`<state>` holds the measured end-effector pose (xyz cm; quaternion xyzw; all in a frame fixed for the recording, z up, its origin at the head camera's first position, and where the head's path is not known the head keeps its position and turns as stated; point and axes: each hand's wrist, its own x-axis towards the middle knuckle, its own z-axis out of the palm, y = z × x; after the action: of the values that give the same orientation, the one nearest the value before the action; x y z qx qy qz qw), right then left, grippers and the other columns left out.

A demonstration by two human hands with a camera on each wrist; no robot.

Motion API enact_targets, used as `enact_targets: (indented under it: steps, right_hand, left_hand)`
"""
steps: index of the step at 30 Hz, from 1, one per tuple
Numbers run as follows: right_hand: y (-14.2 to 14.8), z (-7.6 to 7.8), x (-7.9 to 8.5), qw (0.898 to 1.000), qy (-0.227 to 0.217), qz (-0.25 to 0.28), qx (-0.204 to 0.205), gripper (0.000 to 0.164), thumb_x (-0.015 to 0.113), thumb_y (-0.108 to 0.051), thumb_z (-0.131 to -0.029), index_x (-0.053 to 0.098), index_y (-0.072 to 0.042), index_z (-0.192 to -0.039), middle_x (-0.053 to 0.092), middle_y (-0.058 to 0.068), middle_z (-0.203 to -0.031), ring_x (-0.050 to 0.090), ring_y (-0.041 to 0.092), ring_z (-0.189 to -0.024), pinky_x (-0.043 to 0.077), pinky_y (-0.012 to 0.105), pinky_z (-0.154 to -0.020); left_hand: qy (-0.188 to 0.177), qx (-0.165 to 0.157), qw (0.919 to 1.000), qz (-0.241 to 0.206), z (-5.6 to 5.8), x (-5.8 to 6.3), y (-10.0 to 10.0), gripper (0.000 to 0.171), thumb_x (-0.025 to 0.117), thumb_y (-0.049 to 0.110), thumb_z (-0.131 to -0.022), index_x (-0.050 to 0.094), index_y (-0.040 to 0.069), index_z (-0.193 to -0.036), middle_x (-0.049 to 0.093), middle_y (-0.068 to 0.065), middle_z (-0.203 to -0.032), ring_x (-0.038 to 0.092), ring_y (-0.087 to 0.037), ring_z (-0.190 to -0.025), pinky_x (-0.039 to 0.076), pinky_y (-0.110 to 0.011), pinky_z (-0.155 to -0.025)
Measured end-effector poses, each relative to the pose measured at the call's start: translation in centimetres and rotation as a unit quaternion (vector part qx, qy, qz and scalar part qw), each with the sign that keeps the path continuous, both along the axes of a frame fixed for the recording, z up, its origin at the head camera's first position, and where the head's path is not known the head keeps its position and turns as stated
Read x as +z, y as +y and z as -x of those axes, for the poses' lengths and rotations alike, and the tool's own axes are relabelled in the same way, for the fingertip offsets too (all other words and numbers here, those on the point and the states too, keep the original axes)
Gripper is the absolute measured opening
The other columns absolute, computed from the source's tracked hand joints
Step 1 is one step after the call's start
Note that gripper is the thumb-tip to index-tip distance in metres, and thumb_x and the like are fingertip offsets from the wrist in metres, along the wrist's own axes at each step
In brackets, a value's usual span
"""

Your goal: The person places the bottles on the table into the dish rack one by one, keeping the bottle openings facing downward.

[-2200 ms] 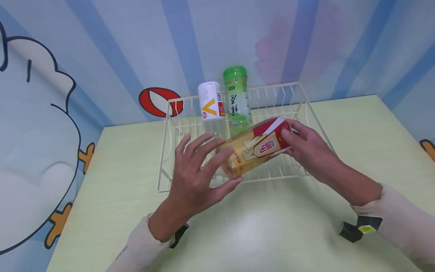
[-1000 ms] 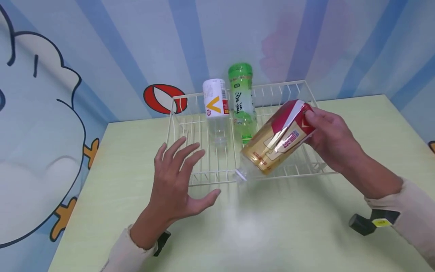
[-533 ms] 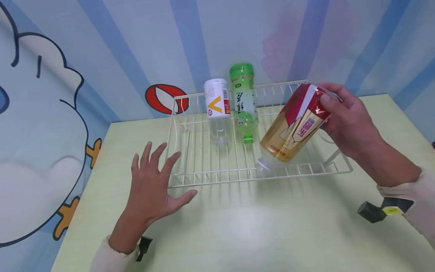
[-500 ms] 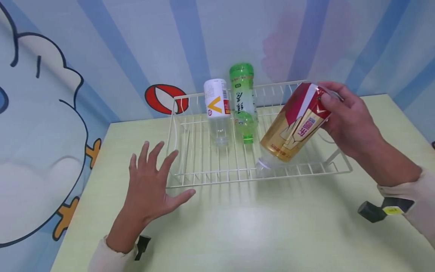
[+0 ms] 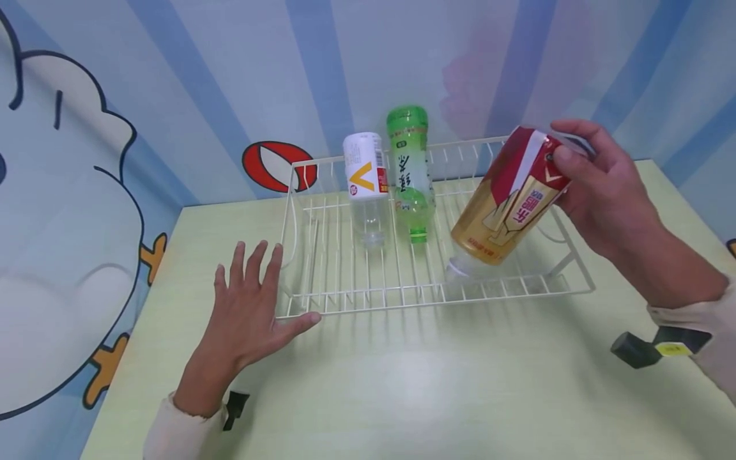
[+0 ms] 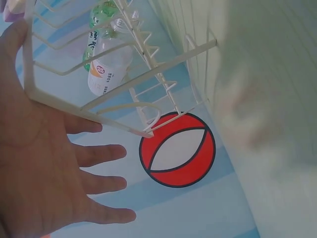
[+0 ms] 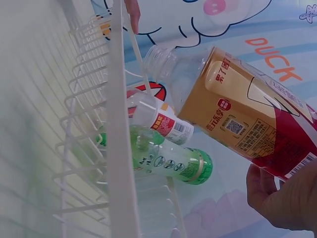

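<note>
In the head view my right hand [image 5: 609, 211] grips a red-and-gold labelled plastic bottle [image 5: 512, 198] round its base end. The bottle tilts neck down, its clear neck low over the right half of a white wire basket [image 5: 575, 255]. In the right wrist view this bottle [image 7: 247, 109] shows its neck without a cap. My left hand [image 5: 244, 319] is at the basket's front left corner, fingers straight and thumb along the front rail. Two bottles stand neck down in the basket: a clear one with a white label [image 5: 363, 169] and a green one [image 5: 409, 166].
The basket rests on a pale green-yellow table [image 5: 402, 383]. Behind it rises a blue striped wall [image 5: 230, 76] with cartoon drawings, among them a red-and-white ball [image 5: 259, 167]. Each wrist wears a small black camera.
My left hand has moved from the held bottle's neck end leftward to the basket corner. My right hand has carried the bottle to the right and tipped it more steeply neck down.
</note>
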<state>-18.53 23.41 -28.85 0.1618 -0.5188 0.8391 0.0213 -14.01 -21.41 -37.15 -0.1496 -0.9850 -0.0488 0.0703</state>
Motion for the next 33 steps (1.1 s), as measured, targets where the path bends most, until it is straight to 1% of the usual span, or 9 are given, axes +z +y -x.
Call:
enact_targets:
  steps: [4,11,14,16,21,25,30,32,33]
  right_hand:
    - [-0.5,0.4,0.9,1.0,0.022,0.002,0.0,0.04,0.057,-0.007,-0.1,0.046,-0.007,-0.138,0.051,0.017,-0.136,0.051,0.028,-0.121,0.054,0.033,-0.087]
    - [-1.2,0.9,2.3,0.998,0.056,0.016,-0.014,0.044,0.059,0.001,-0.097,0.046,-0.005,-0.139,0.042,0.02,-0.14,0.042,0.031,-0.128,0.054,0.032,-0.09]
    - [-1.3,1.4,2.6,0.998,0.057,0.012,-0.027,0.047,0.06,0.005,-0.095,0.046,-0.005,-0.139,0.042,0.019,-0.141,0.043,0.031,-0.128,0.054,0.031,-0.091]
    - [-1.3,1.9,2.6,0.998,0.048,0.003,-0.041,0.048,0.061,0.006,-0.094,0.047,-0.006,-0.138,0.043,0.018,-0.141,0.044,0.031,-0.127,0.054,0.03,-0.09]
    - [-1.2,3.7,2.5,0.995,-0.009,-0.045,-0.088,0.053,0.066,0.001,-0.093,0.046,-0.012,-0.139,0.044,0.011,-0.14,0.043,0.027,-0.126,0.054,0.024,-0.086]
    - [-1.2,5.4,2.2,0.985,-0.056,-0.114,-0.113,0.059,0.073,-0.008,-0.09,0.044,-0.018,-0.14,0.044,0.007,-0.141,0.041,0.026,-0.126,0.054,0.021,-0.08]
    - [-1.4,6.9,1.2,0.972,-0.077,-0.192,-0.109,0.064,0.078,-0.015,-0.087,0.043,-0.019,-0.141,0.045,0.007,-0.14,0.043,0.025,-0.123,0.052,0.018,-0.078]
    - [-1.6,7.3,0.9,0.966,-0.085,-0.22,-0.108,0.065,0.078,-0.017,-0.087,0.042,-0.019,-0.142,0.044,0.008,-0.142,0.043,0.025,-0.124,0.052,0.019,-0.081]
    - [-1.7,7.5,0.7,0.962,-0.09,-0.234,-0.108,0.066,0.077,-0.018,-0.088,0.041,-0.02,-0.143,0.043,0.009,-0.144,0.043,0.025,-0.125,0.051,0.021,-0.086]
  left_hand:
    - [-0.011,0.005,0.9999,-0.003,0.0,0.1,0.0,0.113,0.06,0.075,-0.077,0.022,0.003,-0.157,0.022,-0.025,-0.158,0.007,-0.048,-0.147,0.013,-0.076,-0.107]
    - [-0.031,0.013,0.9993,-0.014,0.1,0.2,0.1,0.115,0.059,0.077,-0.078,0.019,0.004,-0.158,0.023,-0.025,-0.158,0.007,-0.048,-0.147,0.012,-0.077,-0.106]
    - [-0.036,0.015,0.9991,-0.018,0.1,0.3,0.1,0.115,0.059,0.077,-0.078,0.018,0.005,-0.158,0.023,-0.025,-0.158,0.007,-0.047,-0.147,0.012,-0.077,-0.107]
    - [-0.041,0.016,0.9988,-0.021,0.1,0.4,0.1,0.114,0.058,0.077,-0.079,0.018,0.005,-0.158,0.024,-0.025,-0.158,0.007,-0.047,-0.147,0.011,-0.077,-0.107]
    - [-0.05,0.017,0.9983,-0.022,0.1,0.4,0.1,0.114,0.058,0.076,-0.08,0.017,0.005,-0.158,0.024,-0.025,-0.157,0.007,-0.046,-0.148,0.011,-0.076,-0.107]
    - [-0.051,0.017,0.9983,-0.022,0.1,0.4,0.0,0.115,0.058,0.077,-0.08,0.017,0.004,-0.158,0.025,-0.024,-0.157,0.008,-0.046,-0.148,0.012,-0.076,-0.108]
    - [-0.054,0.016,0.9981,-0.028,0.1,0.2,0.0,0.115,0.057,0.078,-0.079,0.017,0.005,-0.158,0.025,-0.023,-0.158,0.008,-0.046,-0.148,0.012,-0.076,-0.108]
    - [-0.056,0.015,0.9979,-0.029,0.1,0.1,0.0,0.115,0.056,0.079,-0.079,0.017,0.005,-0.159,0.025,-0.022,-0.158,0.008,-0.046,-0.148,0.012,-0.075,-0.108]
    - [-0.056,0.015,0.9979,-0.029,0.1,0.1,0.1,0.115,0.056,0.079,-0.079,0.017,0.006,-0.159,0.025,-0.022,-0.158,0.008,-0.046,-0.148,0.012,-0.075,-0.108]
